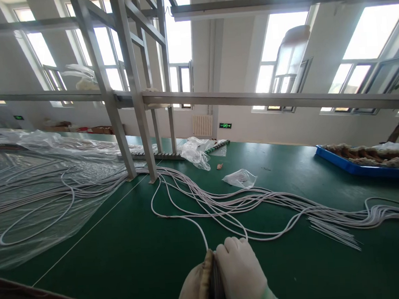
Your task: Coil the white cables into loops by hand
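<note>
Head camera shows a thin white cable [195, 222] running down the green table [132, 263] into both gloved hands at the bottom centre of the frame. Right hand [240, 274] and left hand [195, 291] press together around a dark flat object [215, 280], closed on it; the cable's end seems to enter between them. It looks light, limp and smooth, best pinched near its end. Further cables [257, 200] sprawl to the right, plastic sheet [34, 179] at left, a blue tray [358, 168] upper right.
</note>
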Demonstrator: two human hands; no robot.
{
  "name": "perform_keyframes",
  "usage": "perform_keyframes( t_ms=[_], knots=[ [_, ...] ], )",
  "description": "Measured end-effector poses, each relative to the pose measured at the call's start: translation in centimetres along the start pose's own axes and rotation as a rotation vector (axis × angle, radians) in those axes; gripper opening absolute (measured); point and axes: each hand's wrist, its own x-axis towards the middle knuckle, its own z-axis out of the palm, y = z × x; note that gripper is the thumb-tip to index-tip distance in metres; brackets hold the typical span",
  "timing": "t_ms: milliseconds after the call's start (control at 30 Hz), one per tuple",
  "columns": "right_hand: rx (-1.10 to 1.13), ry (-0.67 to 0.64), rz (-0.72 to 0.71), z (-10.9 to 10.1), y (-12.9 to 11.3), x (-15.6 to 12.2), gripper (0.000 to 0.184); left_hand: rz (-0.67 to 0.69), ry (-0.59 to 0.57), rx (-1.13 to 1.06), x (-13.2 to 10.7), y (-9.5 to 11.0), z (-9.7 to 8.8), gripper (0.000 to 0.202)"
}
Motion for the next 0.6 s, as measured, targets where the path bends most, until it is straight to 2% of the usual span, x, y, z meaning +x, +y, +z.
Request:
perform_keyframes(
  t_ms=[100,233,300,400,467,533,600],
  knots=[
    [-0.064,-0.042,-0.015,1.1,-0.1,-0.9,0.041,-0.018,-0.003,-0.012,0.7,-1.1,-0.4,0.016],
    [-0.197,-0.108,-0.026,0.5,-0.5,-1.7,0.050,-0.021,-0.035,-0.036,1.4,-1.9,0.3,0.020],
    [-0.197,-0.173,0.029,-0.3,-0.9,-1.6,0.050,-0.016,-0.041,-0.051,1.5,-2.0,0.7,0.022],
    [-0.083,-0.235,0.156,-0.9,-1.3,-1.5,0.049,0.011,-0.039,-0.071,1.4,-1.7,0.8,0.022],
    [-0.024,-0.239,0.225,-0.1,-1.5,-1.8,0.051,0.014,-0.049,-0.128,1.1,-1.0,0.7,0.020],
    [0.025,-0.184,0.244,1.6,-1.5,-2.6,0.041,-0.045,-0.093,-0.299,0.9,0.0,0.9,0.018],
    [0.044,-0.099,0.201,3.7,-1.1,-3.5,0.031,-0.126,-0.137,-0.485,0.8,0.9,1.4,0.020]
  ],
)
